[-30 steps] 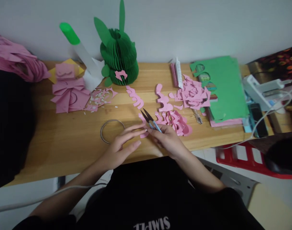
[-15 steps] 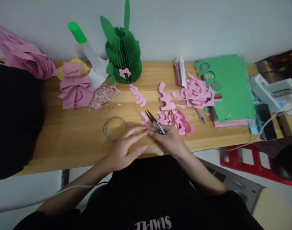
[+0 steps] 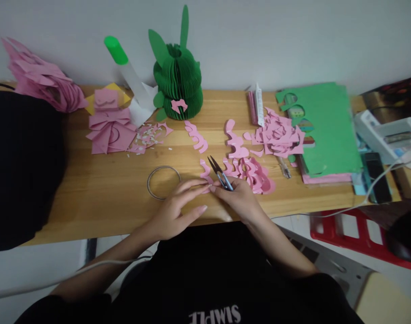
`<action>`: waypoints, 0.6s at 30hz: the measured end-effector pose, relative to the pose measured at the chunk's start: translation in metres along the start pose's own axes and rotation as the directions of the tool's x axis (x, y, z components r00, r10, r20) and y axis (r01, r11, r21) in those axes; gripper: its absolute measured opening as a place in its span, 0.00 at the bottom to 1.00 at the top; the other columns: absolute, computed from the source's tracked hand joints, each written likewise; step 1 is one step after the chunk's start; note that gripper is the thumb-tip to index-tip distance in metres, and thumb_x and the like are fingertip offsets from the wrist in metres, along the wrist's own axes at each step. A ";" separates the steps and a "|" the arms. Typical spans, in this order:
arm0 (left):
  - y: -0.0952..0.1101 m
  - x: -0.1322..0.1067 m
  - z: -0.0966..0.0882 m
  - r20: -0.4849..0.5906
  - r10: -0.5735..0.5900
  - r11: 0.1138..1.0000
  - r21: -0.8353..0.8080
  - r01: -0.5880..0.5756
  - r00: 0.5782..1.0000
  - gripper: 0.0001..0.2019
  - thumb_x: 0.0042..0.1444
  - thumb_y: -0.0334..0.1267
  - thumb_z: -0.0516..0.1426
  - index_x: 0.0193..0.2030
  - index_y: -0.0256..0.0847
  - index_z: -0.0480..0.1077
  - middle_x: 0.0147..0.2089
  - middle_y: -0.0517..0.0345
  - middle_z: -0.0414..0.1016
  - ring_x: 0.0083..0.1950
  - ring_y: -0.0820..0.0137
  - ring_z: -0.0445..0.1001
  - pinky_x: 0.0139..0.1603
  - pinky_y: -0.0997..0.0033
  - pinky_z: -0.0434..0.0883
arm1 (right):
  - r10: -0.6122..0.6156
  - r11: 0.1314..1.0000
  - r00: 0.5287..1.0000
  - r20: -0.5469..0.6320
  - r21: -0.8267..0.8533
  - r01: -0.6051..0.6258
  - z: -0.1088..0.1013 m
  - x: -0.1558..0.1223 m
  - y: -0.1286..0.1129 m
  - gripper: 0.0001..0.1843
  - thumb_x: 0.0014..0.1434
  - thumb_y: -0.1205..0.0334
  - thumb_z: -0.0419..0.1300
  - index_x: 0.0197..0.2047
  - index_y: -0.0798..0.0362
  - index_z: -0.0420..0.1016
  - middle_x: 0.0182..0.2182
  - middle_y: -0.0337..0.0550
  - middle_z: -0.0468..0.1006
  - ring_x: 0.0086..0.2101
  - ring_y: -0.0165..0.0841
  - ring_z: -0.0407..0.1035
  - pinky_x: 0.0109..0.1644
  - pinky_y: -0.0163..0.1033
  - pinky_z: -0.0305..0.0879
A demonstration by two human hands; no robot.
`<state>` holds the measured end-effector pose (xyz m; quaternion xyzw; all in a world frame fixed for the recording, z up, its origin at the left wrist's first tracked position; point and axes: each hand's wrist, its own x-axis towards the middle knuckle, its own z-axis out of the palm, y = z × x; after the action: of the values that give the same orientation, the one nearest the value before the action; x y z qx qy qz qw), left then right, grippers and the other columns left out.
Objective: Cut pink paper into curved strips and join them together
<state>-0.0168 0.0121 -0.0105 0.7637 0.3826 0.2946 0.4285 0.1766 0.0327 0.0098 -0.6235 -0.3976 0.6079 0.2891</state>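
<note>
My right hand (image 3: 241, 198) is closed around small thread snips (image 3: 221, 173) with dark blades and light blue handles. The blades point up and left, slightly apart. My left hand (image 3: 176, 209) has its fingers stretched toward the right fingertips, thumb held away from them. At the meeting fingertips, any small thing between them is too tiny to make out. A scalloped strip of pink paper (image 3: 206, 170) lies just beyond the fingers. Right of the blades sits a heap of curved pink cutouts (image 3: 254, 174). A metal ring (image 3: 148, 184) rests left of my left hand.
At the back stands a green honeycomb paper figure (image 3: 176, 81) beside a green-capped glue stick (image 3: 124, 65). Pink scraps (image 3: 281, 135) and green sheets (image 3: 330, 130) lie right, near a phone (image 3: 377, 180). Folded pink paper (image 3: 113, 135) and a black object (image 3: 23, 171) are left.
The whole view has shifted slightly, so things appear a little lower and farther right. Both hands keep nearly the same pose, with the snips still in the right one.
</note>
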 end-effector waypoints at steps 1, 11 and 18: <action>0.000 0.000 0.000 0.002 -0.002 1.000 -0.008 0.002 1.000 0.17 0.65 0.39 0.53 0.60 0.42 0.67 0.61 0.45 0.69 0.64 0.60 0.68 0.65 0.50 0.68 | 0.001 1.000 1.000 0.001 0.003 -0.001 0.000 0.000 0.000 0.09 0.44 0.57 0.67 0.25 0.53 0.78 0.27 0.38 0.80 0.30 0.32 0.72 0.41 0.39 0.66; 0.005 0.002 -0.005 0.008 0.033 0.998 0.061 -0.034 0.999 0.15 0.66 0.37 0.51 0.57 0.41 0.70 0.59 0.46 0.70 0.62 0.61 0.69 0.62 0.53 0.70 | -0.044 0.998 0.997 0.063 -0.031 0.046 -0.002 -0.002 0.002 0.09 0.47 0.55 0.64 0.27 0.53 0.76 0.26 0.38 0.79 0.29 0.31 0.70 0.38 0.38 0.64; -0.011 -0.010 0.001 -0.007 0.165 0.819 0.559 -0.133 0.986 0.16 0.61 0.41 0.56 0.52 0.34 0.73 0.55 0.39 0.74 0.60 0.50 0.69 0.60 0.44 0.68 | 0.030 0.989 0.998 -0.057 -0.146 -0.038 0.007 -0.007 0.015 0.10 0.49 0.55 0.63 0.27 0.54 0.78 0.23 0.37 0.77 0.25 0.31 0.67 0.33 0.36 0.62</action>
<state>-0.0255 0.0072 -0.0220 0.8744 0.4024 0.2241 0.1527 0.1723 0.0182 0.0001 -0.6663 -0.4224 0.5645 0.2427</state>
